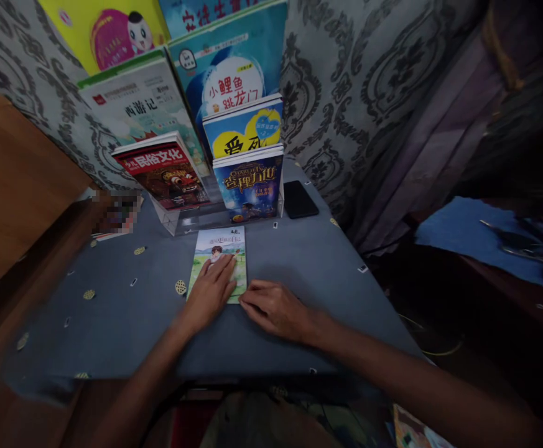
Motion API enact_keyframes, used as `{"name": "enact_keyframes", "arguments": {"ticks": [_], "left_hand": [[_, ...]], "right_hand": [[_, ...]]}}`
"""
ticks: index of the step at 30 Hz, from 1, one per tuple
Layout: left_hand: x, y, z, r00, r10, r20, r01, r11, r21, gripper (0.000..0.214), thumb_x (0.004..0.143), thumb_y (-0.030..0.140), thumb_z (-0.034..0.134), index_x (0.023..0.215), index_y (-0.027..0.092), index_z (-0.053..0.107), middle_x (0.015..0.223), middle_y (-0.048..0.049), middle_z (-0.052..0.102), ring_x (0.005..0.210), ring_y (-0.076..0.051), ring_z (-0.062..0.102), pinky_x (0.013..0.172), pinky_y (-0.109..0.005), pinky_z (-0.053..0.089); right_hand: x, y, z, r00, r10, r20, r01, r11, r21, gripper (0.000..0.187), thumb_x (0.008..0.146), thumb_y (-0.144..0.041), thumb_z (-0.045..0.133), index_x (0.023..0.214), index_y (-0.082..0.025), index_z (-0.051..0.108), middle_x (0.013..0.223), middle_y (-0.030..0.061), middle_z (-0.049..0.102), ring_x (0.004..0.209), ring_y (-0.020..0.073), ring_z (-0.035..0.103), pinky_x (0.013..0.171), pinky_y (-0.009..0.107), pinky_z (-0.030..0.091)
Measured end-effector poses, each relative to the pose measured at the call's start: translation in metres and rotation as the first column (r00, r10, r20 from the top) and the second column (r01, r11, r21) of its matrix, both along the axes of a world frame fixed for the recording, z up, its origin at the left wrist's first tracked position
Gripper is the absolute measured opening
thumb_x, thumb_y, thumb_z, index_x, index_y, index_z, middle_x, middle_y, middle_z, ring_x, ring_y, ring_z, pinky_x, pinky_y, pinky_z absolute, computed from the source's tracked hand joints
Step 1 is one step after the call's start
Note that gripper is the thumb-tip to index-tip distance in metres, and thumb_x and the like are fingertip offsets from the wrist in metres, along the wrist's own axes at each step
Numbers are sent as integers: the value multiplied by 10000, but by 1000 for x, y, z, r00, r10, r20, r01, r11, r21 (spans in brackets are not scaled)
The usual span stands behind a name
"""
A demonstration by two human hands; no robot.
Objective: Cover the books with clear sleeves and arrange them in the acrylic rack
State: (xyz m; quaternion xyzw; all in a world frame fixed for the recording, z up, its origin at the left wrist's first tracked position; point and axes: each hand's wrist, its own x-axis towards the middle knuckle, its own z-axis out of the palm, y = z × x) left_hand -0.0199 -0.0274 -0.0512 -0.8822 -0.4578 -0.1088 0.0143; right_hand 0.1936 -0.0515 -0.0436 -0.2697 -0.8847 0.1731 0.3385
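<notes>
A small book [220,237] with a pale sky, green grass and a dark-haired figure on its cover lies face up on the table. My left hand [213,286] rests flat on the book, fingers stretched out across its lower half. At the book's lower right corner is my right hand [275,308], its fingers bent and pressed together, pinching the corner edge. How much of the page edge sits between the fingertips is hidden.
A clear stepped rack [196,218] behind the book holds several upright books, including a red one [163,171] and a dark blue one [250,186]. A black phone [300,199] lies right of it. The grey-blue tablecloth [135,330] covers the table; a wooden panel [19,186] stands left.
</notes>
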Motion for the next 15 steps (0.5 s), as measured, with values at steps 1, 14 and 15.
{"name": "enact_keyframes", "arguments": {"ticks": [1, 14, 15], "left_hand": [[-3, -11, 0, 1000, 4, 7, -4, 1000, 7, 482, 1040, 264, 355, 1510, 168, 399, 1550, -154, 469, 1469, -230, 402, 1219, -508, 305], [-40, 38, -8, 941, 330, 82, -323, 943, -83, 546, 982, 415, 478, 1437, 112, 469, 1526, -271, 442, 1417, -359, 453, 1109, -527, 399], [-37, 44, -7, 929, 361, 83, -355, 932, -81, 543, 979, 413, 482, 1429, 109, 478, 1509, -278, 459, 1385, -367, 488, 1093, -526, 411]], "right_hand": [[-1, 0, 0, 1000, -7, -12, 7, 1000, -23, 218, 969, -138, 508, 857, -156, 694, 761, 47, 652, 728, 162, 608, 693, 261, 484], [-21, 65, 4, 910, -260, 324, 302, 950, -84, 401, 988, -301, 542, 1334, -105, 592, 1446, 205, 566, 1404, 287, 450, 1137, 502, 357], [-24, 72, 4, 882, -307, 357, 358, 930, -83, 436, 992, -308, 526, 1365, -86, 568, 1484, 220, 526, 1426, 296, 427, 1149, 507, 338]]}}
